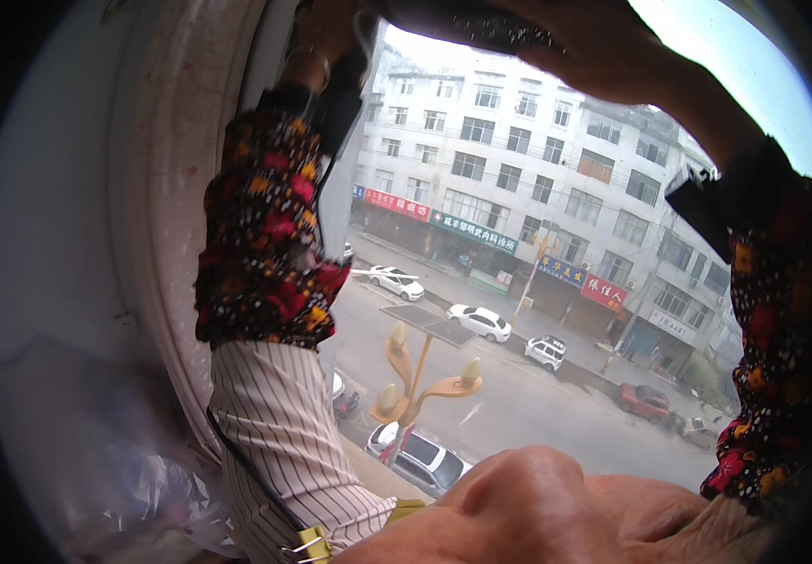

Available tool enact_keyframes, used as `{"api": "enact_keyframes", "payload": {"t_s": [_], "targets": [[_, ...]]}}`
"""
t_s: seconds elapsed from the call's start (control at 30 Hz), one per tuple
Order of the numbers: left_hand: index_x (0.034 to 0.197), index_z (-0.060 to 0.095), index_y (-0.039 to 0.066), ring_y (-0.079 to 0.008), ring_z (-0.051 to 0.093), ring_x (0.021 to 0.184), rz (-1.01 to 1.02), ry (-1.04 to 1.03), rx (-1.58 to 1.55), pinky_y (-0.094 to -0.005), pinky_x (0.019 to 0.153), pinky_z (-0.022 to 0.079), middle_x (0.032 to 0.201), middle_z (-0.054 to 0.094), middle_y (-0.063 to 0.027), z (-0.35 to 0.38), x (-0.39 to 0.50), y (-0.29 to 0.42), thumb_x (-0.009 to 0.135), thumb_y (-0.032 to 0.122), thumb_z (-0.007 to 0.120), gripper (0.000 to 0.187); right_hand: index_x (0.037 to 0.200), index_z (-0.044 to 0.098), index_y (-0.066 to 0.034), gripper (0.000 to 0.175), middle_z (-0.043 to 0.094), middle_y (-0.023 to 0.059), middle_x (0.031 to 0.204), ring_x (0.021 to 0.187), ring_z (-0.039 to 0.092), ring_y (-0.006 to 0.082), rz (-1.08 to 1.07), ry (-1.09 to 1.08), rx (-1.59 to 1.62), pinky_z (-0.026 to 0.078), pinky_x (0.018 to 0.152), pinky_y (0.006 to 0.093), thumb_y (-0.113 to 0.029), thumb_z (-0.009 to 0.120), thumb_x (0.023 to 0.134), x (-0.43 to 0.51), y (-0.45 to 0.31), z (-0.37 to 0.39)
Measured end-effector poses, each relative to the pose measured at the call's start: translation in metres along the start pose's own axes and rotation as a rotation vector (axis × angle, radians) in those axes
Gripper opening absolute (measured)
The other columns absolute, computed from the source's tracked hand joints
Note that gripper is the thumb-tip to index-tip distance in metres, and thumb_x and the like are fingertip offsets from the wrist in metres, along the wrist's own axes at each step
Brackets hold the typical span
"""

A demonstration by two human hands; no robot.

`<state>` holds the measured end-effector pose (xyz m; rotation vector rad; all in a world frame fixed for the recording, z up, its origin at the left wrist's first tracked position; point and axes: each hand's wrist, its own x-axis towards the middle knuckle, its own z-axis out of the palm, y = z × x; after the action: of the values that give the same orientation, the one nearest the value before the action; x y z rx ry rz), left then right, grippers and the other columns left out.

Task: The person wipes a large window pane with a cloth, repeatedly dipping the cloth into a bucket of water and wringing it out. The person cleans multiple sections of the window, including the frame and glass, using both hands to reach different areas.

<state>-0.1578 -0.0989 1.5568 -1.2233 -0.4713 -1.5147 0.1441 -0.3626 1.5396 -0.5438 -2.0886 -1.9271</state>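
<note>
Both arms are raised in front of a window, in dark floral sleeve covers. At the top left edge is my left hand (332, 28), with a bracelet at the wrist; its fingers are dark and cut off by the frame. Higher up on the right, my right hand (589, 53) reaches inward along the top edge, palm and fingers partly in shadow. Between the hands lies a dark, speckled thing (476, 27), touching or close to the right fingers; what it is cannot be told. A dark strap-like piece (341, 99) hangs beside the left wrist. Whether either hand grips anything is unclear.
Window glass fills the middle, with a street, parked cars (480, 322), a lamp post (416, 381) and a white building (504, 141) outside. A pale window surround (166, 211) curves along the left. Clear plastic (166, 493) lies at lower left. A thin cable (254, 472) runs along my left arm.
</note>
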Motion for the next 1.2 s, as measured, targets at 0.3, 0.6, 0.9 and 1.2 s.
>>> {"api": "enact_keyframes", "payload": {"t_s": [0.3,0.6,0.9,1.2], "targets": [[0.157,0.03,0.018,-0.0403,0.057,0.12,-0.377,-0.316,-0.012,-0.0533,0.105,0.037,0.128,0.065,-0.0144,-0.027,-0.049,0.045,0.098,0.035,0.061,0.069,0.13,0.061,-0.0037,0.042,0.064,0.0211,0.122,0.112,0.062,0.0389,0.067,0.061,0.155,0.05,0.098,0.0465,-0.018,0.062,0.09,-0.03,0.005,-0.011],[0.157,0.029,0.013,-0.0394,0.056,0.125,-0.31,0.019,-0.081,-0.0504,0.105,0.043,0.133,0.061,-0.0206,0.035,0.088,0.043,0.093,0.026,0.059,0.072,0.153,0.042,-0.0121,0.054,0.059,0.023,0.136,0.126,0.056,0.0393,0.235,-0.017,-0.512,0.034,0.116,0.0492,-0.023,0.043,0.1,-0.012,0.073,-0.03],[0.157,0.027,0.003,-0.0428,0.058,0.119,-0.186,-0.078,-0.021,-0.0587,0.1,0.044,0.131,0.06,-0.0233,0.011,0.147,0.189,0.094,0.045,0.06,0.083,0.14,0.054,-0.001,0.049,0.062,0.02,0.129,0.118,0.061,0.0296,0.714,0.067,0.03,0.05,0.102,0.0424,-0.037,0.045,0.107,-0.081,0.028,-0.101],[0.156,0.032,0.006,-0.0399,0.031,0.148,0.008,-0.096,-0.461,-0.058,0.119,0.021,0.156,0.042,-0.0213,-0.09,0.179,0.367,0.098,0.059,0.042,0.08,0.14,0.054,-0.0039,0.046,0.058,0.0204,0.135,0.121,0.06,0.0322,0.441,0.005,0.03,0.05,0.103,0.0435,-0.034,0.044,0.106,-0.033,-0.015,-0.063]]}}
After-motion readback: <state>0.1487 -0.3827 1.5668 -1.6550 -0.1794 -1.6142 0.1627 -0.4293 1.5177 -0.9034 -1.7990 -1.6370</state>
